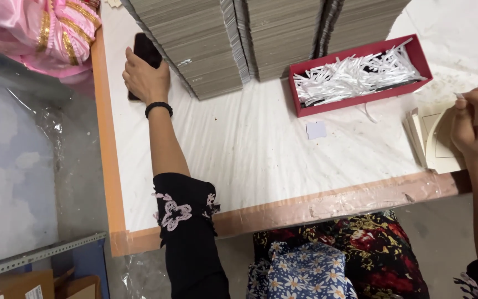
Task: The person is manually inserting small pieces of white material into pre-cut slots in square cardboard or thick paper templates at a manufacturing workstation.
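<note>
Reaching across the far-left corner of the table (250,149), the left hand (146,77) lies palm-down on a dark phone (146,51), its fingers curled over the phone's lower half and closed on it; the phone lies flat on the plastic-covered white tabletop, just beside the leftmost of the tall stacks of grey card (195,44) that line the far edge. A black band (158,107) circles the left wrist, and the forearm runs back to a black sleeve with pale flower embroidery (186,210). At the right edge of the view, the right hand (477,130) is drawn together with fingers pinched at the top of a small pile of cream cards (432,138), bending the uppermost card upward; the pile rests on the table near its front-right corner. Between the two hands, well apart from both, a red tray (421,55) holds a heap of white paper strips (355,75), and a small white square tag (316,130) lies on the bare tabletop just in front of it. Pink fabric with gold trim (40,33) lies off the table at upper left.
</note>
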